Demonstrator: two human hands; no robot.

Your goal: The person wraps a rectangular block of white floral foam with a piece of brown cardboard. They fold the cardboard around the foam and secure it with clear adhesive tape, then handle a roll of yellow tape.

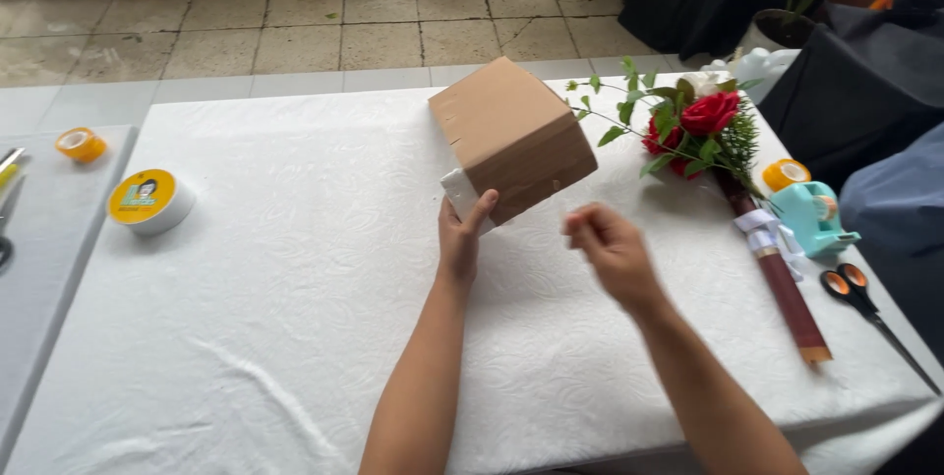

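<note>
Cardboard box (512, 136) tilts above the left hand (459, 239) grip at its lower corner.

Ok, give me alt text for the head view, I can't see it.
The left hand holds a tilted brown cardboard box over a white-covered table; the right hand hovers beside it, fingers pinched. A red rose bouquet lies to the right.

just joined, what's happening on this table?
A person's left hand holds a brown cardboard box tilted up off the white table, thumb on its lower edge. The right hand hovers beside it, fingers pinched, holding nothing visible. A rose bouquet, tape dispenser and scissors lie to the right.
</note>
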